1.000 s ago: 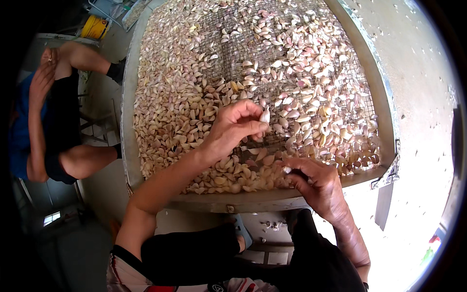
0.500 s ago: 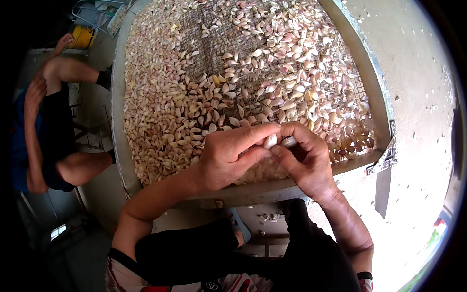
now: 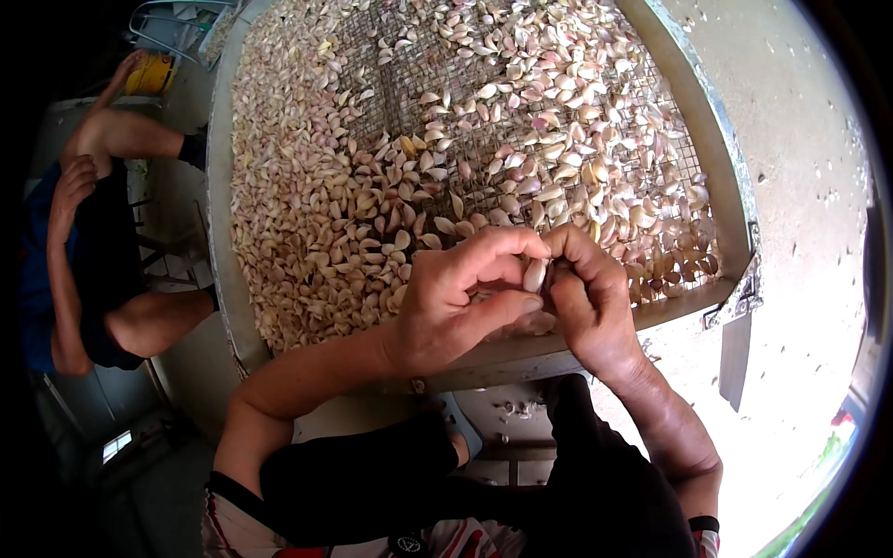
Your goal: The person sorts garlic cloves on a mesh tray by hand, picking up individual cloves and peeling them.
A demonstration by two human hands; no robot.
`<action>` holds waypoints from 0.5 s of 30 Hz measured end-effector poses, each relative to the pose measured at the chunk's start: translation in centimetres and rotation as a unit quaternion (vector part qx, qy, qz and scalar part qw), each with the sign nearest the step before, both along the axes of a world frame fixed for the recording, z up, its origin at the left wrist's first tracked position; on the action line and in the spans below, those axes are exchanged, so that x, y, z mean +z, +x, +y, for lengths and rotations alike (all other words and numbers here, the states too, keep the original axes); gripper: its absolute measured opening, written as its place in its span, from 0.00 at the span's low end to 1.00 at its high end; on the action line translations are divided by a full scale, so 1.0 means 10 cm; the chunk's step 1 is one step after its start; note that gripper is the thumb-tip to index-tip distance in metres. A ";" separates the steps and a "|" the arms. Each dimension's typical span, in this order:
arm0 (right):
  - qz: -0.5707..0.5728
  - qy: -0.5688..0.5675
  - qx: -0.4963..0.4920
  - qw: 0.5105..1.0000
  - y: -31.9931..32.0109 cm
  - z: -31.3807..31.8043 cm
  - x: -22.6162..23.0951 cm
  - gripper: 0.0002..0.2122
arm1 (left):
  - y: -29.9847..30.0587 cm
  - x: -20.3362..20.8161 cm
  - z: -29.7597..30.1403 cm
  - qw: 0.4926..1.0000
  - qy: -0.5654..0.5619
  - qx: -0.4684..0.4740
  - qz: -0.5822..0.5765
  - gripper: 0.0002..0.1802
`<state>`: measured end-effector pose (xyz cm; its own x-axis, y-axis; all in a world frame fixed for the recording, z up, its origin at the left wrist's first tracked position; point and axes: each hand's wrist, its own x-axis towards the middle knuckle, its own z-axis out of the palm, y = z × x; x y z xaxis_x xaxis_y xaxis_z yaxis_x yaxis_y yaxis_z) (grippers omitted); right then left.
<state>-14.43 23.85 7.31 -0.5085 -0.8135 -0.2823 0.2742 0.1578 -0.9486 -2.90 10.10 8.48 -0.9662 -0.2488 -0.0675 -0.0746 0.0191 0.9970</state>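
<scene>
Over the near edge of a mesh tray, my left hand (image 3: 453, 296) and my right hand (image 3: 592, 302) meet fingertip to fingertip. A pale garlic clove (image 3: 534, 275) sits between them, upright between the left thumb and forefinger. My right thumb and fingers are pinched together against its right side; something darker shows there, too hidden to make out. Beneath and beyond my hands, many garlic cloves (image 3: 321, 200) in their pinkish skins lie on the wire mesh (image 3: 402, 104). Some cloves just under my hands are covered from sight.
The tray's raised frame (image 3: 709, 121) has a metal bracket (image 3: 741, 296) at the near right corner. At the left another person (image 3: 112, 219) sits beside the tray, near a yellow bucket (image 3: 152, 74). Pale scraps (image 3: 521, 409) lie on the floor below the near edge.
The left thumb and forefinger have spread further apart around the clove, which has shifted slightly right and down. The right fingers have curled in closer. The view has moved a little.
</scene>
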 end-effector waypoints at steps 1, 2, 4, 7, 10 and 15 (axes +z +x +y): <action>-0.119 0.026 -0.005 0.993 -0.01 0.00 0.05 0.08 | 0.01 -0.02 0.01 0.996 0.084 0.024 -0.021 0.18; -0.108 0.013 -0.007 0.994 -0.01 0.00 0.02 0.09 | 0.02 -0.05 -0.02 0.992 0.121 0.019 -0.017 0.17; -0.087 -0.007 -0.015 0.996 -0.02 0.04 -0.10 0.10 | 0.03 -0.09 -0.07 0.980 0.200 0.005 -0.009 0.16; -0.035 -0.013 0.001 0.999 0.00 0.05 -0.11 0.08 | -0.01 -0.05 -0.08 0.979 0.200 0.024 -0.007 0.17; 0.067 -0.011 0.011 0.998 0.03 0.04 -0.09 0.07 | 0.00 -0.06 -0.07 0.999 0.024 -0.044 -0.005 0.25; 0.164 0.010 0.039 0.986 0.00 0.05 -0.11 0.07 | 0.00 0.00 -0.15 0.996 0.001 -0.081 -0.036 0.20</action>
<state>-14.39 24.31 6.21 -0.5106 -0.8500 -0.1294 -0.0612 0.1861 -0.9806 -2.85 8.62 8.49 -0.9864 -0.0897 -0.1378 -0.1414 0.0351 0.9893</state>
